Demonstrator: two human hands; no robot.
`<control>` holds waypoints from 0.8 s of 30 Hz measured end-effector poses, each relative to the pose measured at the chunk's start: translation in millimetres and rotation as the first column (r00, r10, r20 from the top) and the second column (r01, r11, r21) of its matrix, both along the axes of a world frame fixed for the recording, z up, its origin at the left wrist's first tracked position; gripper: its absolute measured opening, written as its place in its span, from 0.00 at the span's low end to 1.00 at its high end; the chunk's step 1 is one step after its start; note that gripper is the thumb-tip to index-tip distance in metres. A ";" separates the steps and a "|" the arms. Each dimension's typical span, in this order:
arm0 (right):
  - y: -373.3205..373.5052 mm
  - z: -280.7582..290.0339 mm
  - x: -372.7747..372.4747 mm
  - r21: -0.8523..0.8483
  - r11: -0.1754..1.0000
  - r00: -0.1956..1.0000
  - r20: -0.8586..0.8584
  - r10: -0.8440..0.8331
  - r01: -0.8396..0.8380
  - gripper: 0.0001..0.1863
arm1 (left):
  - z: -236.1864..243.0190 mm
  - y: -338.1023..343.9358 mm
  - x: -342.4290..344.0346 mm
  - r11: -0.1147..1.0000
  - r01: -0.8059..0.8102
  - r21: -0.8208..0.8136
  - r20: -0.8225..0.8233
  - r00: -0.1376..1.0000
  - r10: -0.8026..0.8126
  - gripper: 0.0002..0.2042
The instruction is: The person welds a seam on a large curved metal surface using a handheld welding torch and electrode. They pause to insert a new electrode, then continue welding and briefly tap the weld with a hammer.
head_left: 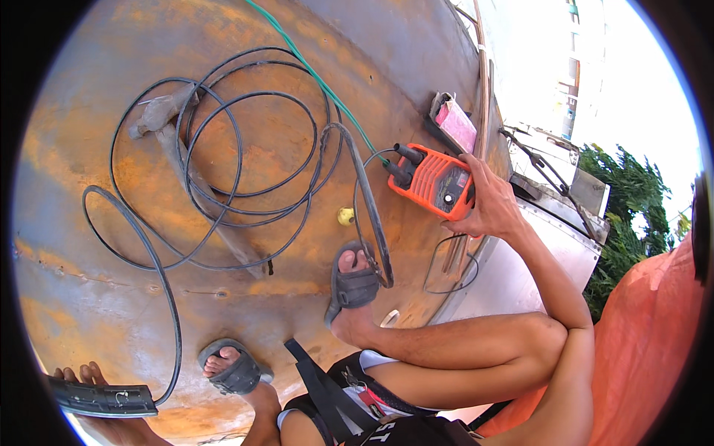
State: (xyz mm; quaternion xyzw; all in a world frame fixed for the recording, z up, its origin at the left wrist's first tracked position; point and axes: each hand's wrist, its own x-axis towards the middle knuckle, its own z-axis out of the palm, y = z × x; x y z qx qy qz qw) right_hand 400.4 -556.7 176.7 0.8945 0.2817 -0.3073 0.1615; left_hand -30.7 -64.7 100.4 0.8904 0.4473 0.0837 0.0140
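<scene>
My right hand [483,199] is closed on the side of an orange portable welder-like machine [427,185] with two black plugs, a dark panel and a knob. At the lower left, my left hand [115,430] is closed on a long black curved piece [103,395] with a cable from its end; its fingertips show above the piece. Loops of black cable [239,149] lie on the rusty metal surface [282,305] over a grey hammer-shaped metal object [160,119]. A green cable [312,70] runs to the machine.
My sandalled feet [230,368] rest on the metal. Above the machine sit a pink-and-black item [455,126] and a small yellowish object [345,216] lies left of it. At right are a turnbuckle [550,178], a pale metal panel [513,275], foliage [625,208] and orange sheeting [647,334].
</scene>
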 end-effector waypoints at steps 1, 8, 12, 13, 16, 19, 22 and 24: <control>-6.1 -3.1 -0.9 0.047 0.999 1.000 0.009 0.019 -0.019 0.67 | -0.2 -1.4 1.1 1.000 -0.001 0.004 0.000 1.000 0.001 0.23; -56.0 10.9 13.7 0.350 0.927 0.991 0.041 0.127 -0.134 0.65 | 4.9 -10.1 13.3 0.999 0.024 0.034 -0.120 0.993 -0.020 0.24; -67.0 13.0 15.0 0.432 0.891 0.990 0.055 0.131 -0.142 0.65 | -3.7 -14.4 8.6 0.790 -0.239 -0.564 0.351 0.797 0.491 0.28; -66.6 12.5 14.9 0.442 0.883 0.988 0.058 0.144 -0.155 0.65 | -7.7 -15.5 6.3 0.532 -0.113 -0.839 0.428 0.467 0.774 0.30; -64.7 11.3 12.8 0.435 0.870 0.972 0.086 0.217 -0.233 0.65 | -7.3 -17.0 9.1 0.544 -0.111 -0.832 0.437 0.473 0.765 0.30; -65.5 5.8 6.3 0.438 0.866 0.971 0.097 0.220 -0.240 0.64 | -1.9 -18.8 13.0 0.644 -0.154 -0.749 0.449 0.597 0.665 0.29; -55.8 2.1 2.4 0.438 0.852 0.958 0.122 0.259 -0.286 0.61 | 11.0 -21.3 28.4 0.993 -0.043 -0.111 0.076 0.996 0.052 0.26; -53.8 0.3 -0.8 0.436 0.857 0.962 0.129 0.242 -0.274 0.61 | 14.8 -20.0 25.9 0.999 -0.008 -0.049 -0.061 0.998 0.005 0.26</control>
